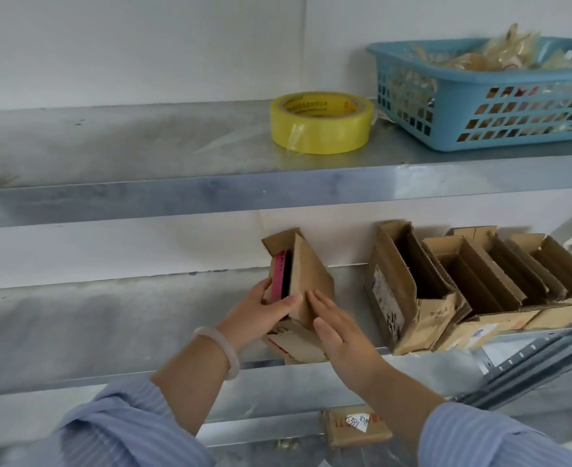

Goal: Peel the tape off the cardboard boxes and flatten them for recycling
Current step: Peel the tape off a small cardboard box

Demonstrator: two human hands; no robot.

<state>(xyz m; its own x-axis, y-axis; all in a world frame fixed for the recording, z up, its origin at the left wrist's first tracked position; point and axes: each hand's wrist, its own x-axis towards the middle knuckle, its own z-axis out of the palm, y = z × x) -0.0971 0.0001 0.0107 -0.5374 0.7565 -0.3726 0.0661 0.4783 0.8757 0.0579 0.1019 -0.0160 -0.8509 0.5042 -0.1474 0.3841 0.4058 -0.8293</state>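
Small cardboard box [311, 274] up on the middle metal shelf [109, 318], near the front edge, tipped at an angle with the open end facing up and left. Something pink and black [279, 279] showing inside, can't tell what. Left hand [261, 313] gripping the box's left side, fingers curled round the edge, thumb laid across the front. Right hand [340, 332] just flat against the right face, fingers straight and together, not wrapped round anything. Pale bangle [225, 348] on the left wrist, blue striped sleeves [136, 426] on both arms.

Under the box, a flatter bit of cardboard [294, 343] with red print, right at the shelf lip. Off to the right on the same shelf, a row of opened boxes [463, 284] leaning on one another, flaps up, apart from the held one.

On the top shelf [143, 190]: yellow tape roll [321, 123] lying flat, just beside a blue plastic basket [513, 129] stuffed with crumpled yellowish clear stuff. Lower down, one more little box [355, 429] with a white label.
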